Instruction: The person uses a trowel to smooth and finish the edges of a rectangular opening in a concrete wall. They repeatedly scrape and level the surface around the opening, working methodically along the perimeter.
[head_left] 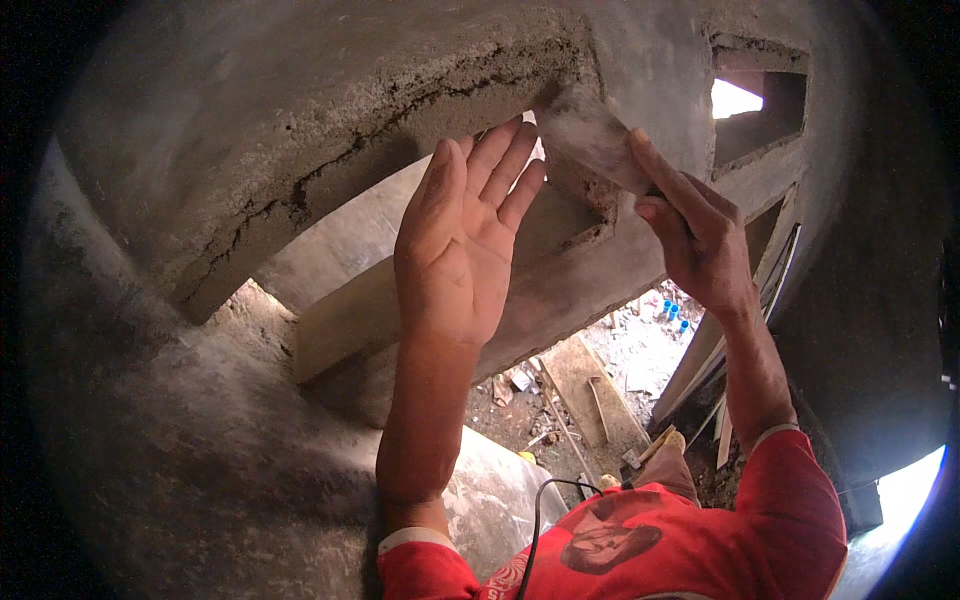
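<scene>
My left hand (460, 240) is raised with the palm showing, fingers stretched out and slightly apart, holding nothing. It is in front of a rectangular opening (345, 300) in the grey plastered wall. My right hand (700, 230) is closed on a flat grey trowel (592, 130), thumb and fingers at its near end; its handle is hidden. The trowel's flat blade is at the upper right corner of the opening, against or very near the wall (655, 75). A rough, cracked strip of mortar (340, 160) runs along the opening's upper edge.
A smaller opening (760, 105) is at the upper right. Below the concrete ledge (580, 285), the ground holds a wooden board (590, 390), rubble and blue pipe ends (675, 315). Long boards (700, 365) lean at the right. A black cable (538, 520) hangs over my red shirt.
</scene>
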